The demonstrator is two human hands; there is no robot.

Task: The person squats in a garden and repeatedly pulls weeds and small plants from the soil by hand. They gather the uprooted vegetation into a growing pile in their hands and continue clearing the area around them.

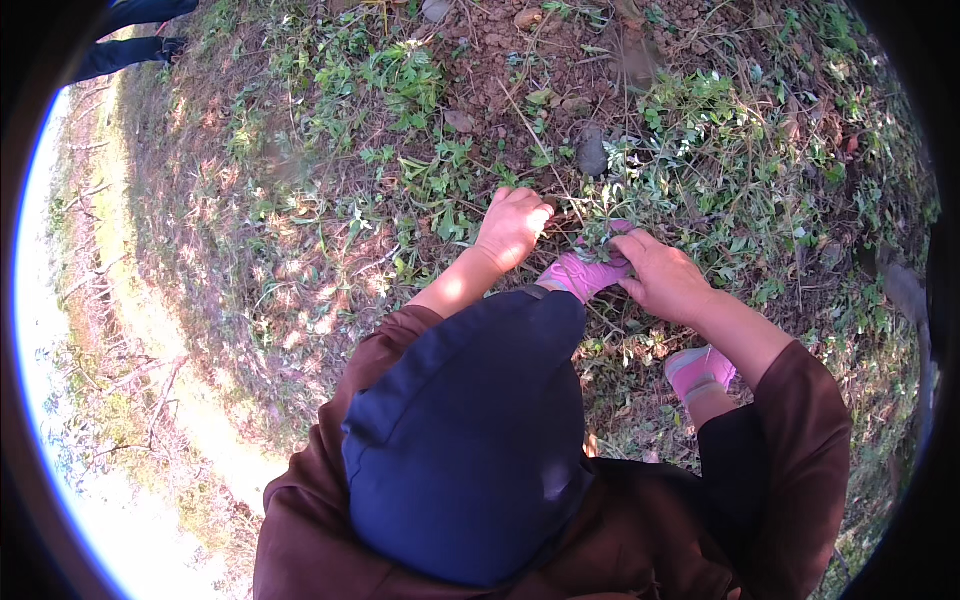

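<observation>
My left hand (516, 226) is low over the weeds, its fingers curled beside the toe of a pink shoe (581, 276). What lies under those fingers is hidden. At the other side of the same shoe is my right hand (664, 277), bent with thumb and fingertips near the shoe's edge. Leafy green stems (600, 229) rise in front of the shoe, close to the right fingertips; whether they are pinched is not plain. A second pink shoe (697, 371) stands farther right, on my other foot.
A grey stone (592, 150) lies beyond my hands, with bare reddish soil (480, 71) behind it. Low weeds (405, 82) and dry stalks cover the ground. Dark cloth over a knee (465, 442) hides much below. Another person's legs (127, 56) show at upper left.
</observation>
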